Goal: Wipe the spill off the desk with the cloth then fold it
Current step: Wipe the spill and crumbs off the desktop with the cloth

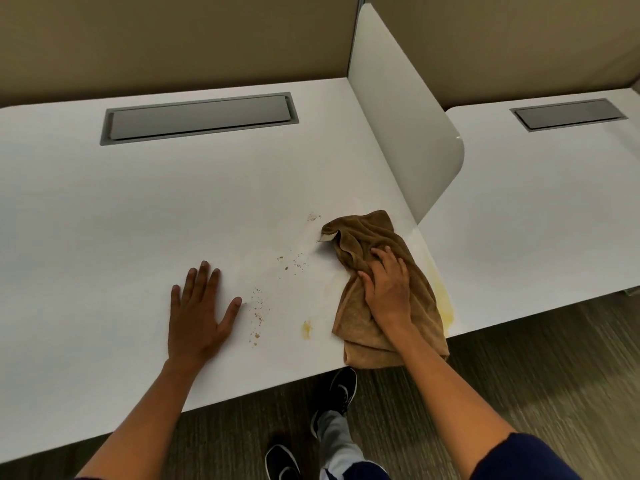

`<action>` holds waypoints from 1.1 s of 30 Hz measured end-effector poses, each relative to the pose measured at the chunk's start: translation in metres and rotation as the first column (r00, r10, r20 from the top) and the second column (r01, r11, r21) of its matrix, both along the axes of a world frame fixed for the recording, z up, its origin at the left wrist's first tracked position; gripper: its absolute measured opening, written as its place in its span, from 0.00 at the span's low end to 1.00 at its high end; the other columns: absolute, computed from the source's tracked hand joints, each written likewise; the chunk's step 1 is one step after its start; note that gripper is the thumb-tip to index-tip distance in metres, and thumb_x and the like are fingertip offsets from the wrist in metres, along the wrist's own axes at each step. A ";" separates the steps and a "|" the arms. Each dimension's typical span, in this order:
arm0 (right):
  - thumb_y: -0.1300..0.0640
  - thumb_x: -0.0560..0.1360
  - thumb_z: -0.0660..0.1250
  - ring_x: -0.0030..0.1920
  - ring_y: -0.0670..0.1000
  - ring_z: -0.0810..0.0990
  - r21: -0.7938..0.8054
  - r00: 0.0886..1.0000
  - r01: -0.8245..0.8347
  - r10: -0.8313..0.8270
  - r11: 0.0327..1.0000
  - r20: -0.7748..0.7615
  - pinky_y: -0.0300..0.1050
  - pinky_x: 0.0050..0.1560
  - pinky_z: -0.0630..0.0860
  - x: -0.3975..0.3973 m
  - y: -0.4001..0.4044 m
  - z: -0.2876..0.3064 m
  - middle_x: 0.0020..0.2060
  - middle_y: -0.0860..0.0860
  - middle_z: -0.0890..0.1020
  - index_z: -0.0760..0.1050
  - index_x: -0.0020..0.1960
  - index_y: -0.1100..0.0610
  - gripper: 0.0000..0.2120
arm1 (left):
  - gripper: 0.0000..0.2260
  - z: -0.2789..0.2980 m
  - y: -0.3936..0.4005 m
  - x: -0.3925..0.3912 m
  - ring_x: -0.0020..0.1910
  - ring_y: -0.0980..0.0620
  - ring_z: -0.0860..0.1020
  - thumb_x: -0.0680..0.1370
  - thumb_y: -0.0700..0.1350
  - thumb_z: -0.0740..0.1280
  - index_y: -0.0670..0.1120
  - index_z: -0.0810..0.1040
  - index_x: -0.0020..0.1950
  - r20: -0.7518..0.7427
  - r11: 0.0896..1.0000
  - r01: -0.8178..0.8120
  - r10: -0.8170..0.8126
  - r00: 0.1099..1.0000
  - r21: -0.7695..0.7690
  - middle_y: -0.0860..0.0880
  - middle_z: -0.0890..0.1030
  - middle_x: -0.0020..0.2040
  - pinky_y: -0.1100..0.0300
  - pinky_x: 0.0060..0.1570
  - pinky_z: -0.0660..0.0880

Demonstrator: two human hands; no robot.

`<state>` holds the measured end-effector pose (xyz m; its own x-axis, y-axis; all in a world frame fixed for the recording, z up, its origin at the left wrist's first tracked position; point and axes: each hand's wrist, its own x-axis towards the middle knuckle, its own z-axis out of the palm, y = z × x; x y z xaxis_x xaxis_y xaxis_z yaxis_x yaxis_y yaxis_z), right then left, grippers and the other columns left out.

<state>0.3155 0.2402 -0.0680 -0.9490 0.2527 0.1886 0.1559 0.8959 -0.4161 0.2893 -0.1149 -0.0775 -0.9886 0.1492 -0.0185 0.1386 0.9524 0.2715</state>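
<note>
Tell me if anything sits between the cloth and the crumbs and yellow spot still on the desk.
Nothing visible does. The brown cloth, under the right hand, lies right of the yellow spot and the crumbs, with only bare white desk between them. The left hand rests flat beyond the crumbs, off that path.

A plain white bench (pixel 138 209) is showing a yellow smear (pixel 445 303) just right of the right-hand fingers (pixel 384 261), which are lying on a brown cloth (pixel 363 237). Tan crumbs (pixel 258 313) are speckling the white beside the left-hand fingers (pixel 204 275). Grey panels (pixel 199 117), beige walls (pixel 173 39), black shoes (pixel 341 389) and streaked brown-grey flooring (pixel 536 393) are surrounding it.
</note>
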 end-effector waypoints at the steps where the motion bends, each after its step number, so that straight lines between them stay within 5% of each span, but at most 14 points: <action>1: 0.55 0.80 0.65 0.74 0.58 0.66 -0.027 1.000 -0.019 0.019 0.999 0.013 0.59 0.75 0.58 0.001 -0.002 0.000 0.68 0.57 0.75 0.79 0.58 0.62 0.12 | 0.37 0.000 0.000 0.000 0.81 0.52 0.46 0.78 0.68 0.46 0.48 0.54 0.81 0.001 1.000 0.000 0.000 1.000 0.001 0.51 0.48 0.82 0.46 0.79 0.45; 7: 0.50 0.81 0.63 0.73 0.59 0.67 -0.083 0.988 -0.099 0.108 0.992 0.111 0.49 0.72 0.59 0.023 -0.043 0.002 0.72 0.59 0.70 0.65 0.75 0.58 0.26 | 0.38 0.000 -0.001 0.001 0.81 0.51 0.46 0.78 0.69 0.45 0.48 0.53 0.81 0.003 1.000 0.007 -0.007 1.000 -0.006 0.51 0.48 0.82 0.45 0.79 0.45; 14: 0.45 0.82 0.58 0.75 0.54 0.63 -0.117 0.961 -0.176 0.197 0.977 0.193 0.45 0.74 0.56 0.053 -0.080 0.004 0.76 0.55 0.64 0.58 0.78 0.51 0.28 | 0.38 -0.002 -0.003 0.002 0.81 0.50 0.47 0.78 0.70 0.43 0.48 0.54 0.81 -0.012 1.000 0.019 -0.019 1.000 0.006 0.50 0.50 0.82 0.45 0.78 0.46; 19: 0.44 0.78 0.65 0.72 0.54 0.70 -0.087 0.977 -0.198 0.204 0.976 0.066 0.50 0.72 0.63 0.072 -0.097 0.005 0.71 0.54 0.73 0.68 0.73 0.55 0.27 | 0.37 -0.001 -0.003 0.001 0.81 0.47 0.50 0.78 0.68 0.45 0.46 0.57 0.80 -0.026 1.000 0.030 -0.030 0.999 -0.005 0.47 0.53 0.82 0.42 0.78 0.49; 25: 0.38 0.77 0.62 0.63 0.56 0.74 0.123 0.987 -0.143 0.132 0.982 0.094 0.56 0.61 0.70 0.066 -0.090 0.004 0.65 0.52 0.75 0.74 0.67 0.47 0.23 | 0.37 0.000 -0.003 0.002 0.81 0.47 0.49 0.78 0.68 0.45 0.47 0.56 0.81 -0.028 1.000 0.025 -0.025 0.999 0.003 0.48 0.52 0.82 0.42 0.78 0.49; 28: 0.43 0.76 0.66 0.54 0.57 0.76 0.155 0.993 -0.072 0.057 0.985 0.099 0.54 0.52 0.71 0.055 -0.081 0.003 0.56 0.54 0.77 0.78 0.60 0.49 0.16 | 0.36 0.000 -0.002 0.001 0.81 0.48 0.49 0.78 0.68 0.45 0.47 0.56 0.81 -0.019 1.000 0.025 -0.025 1.000 -0.003 0.49 0.52 0.82 0.43 0.78 0.48; 33: 0.48 0.79 0.62 0.55 0.59 0.75 0.178 0.993 0.020 -0.041 0.984 0.111 0.56 0.54 0.69 0.028 -0.053 0.006 0.56 0.56 0.77 0.76 0.62 0.52 0.15 | 0.37 0.001 -0.001 0.002 0.81 0.49 0.47 0.78 0.68 0.44 0.48 0.56 0.81 -0.012 1.000 0.017 -0.017 1.000 0.008 0.50 0.51 0.82 0.44 0.78 0.47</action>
<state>0.3437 0.1872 -0.0622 -0.9591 0.2542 0.1244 0.2213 0.9477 -0.2301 0.2910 -0.1164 -0.0766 -0.9860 0.1664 -0.0058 0.1583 0.9476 0.2775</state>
